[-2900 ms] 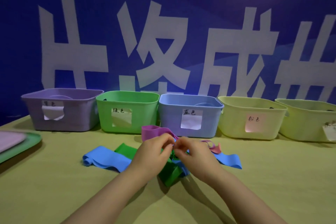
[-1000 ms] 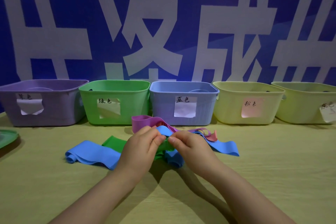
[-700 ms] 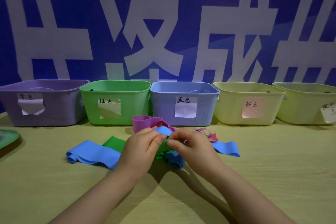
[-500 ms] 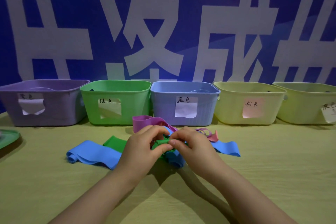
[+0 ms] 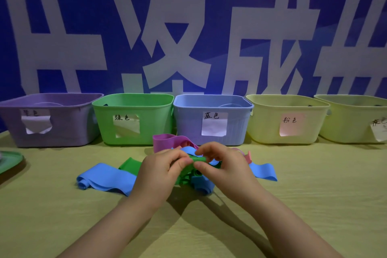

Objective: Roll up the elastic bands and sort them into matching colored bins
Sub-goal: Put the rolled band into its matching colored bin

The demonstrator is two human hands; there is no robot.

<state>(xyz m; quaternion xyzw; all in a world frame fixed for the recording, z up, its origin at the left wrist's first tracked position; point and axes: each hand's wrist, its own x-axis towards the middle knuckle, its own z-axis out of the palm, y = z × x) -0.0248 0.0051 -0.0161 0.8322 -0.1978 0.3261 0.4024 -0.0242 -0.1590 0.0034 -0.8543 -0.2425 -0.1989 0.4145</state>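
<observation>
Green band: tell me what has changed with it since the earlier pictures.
The left hand and right hand have wound the green band into a tighter roll between them, keeping their grip. The left blue band, purple band and bins stayed put.

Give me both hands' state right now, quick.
Left hand: closed, pinching the green band.
Right hand: closed, pinching the same green band at its rolled end.

One head-worn camera looks forward and down, close over the table (image 5: 314, 205), toward the bins (image 5: 188, 130).
</observation>
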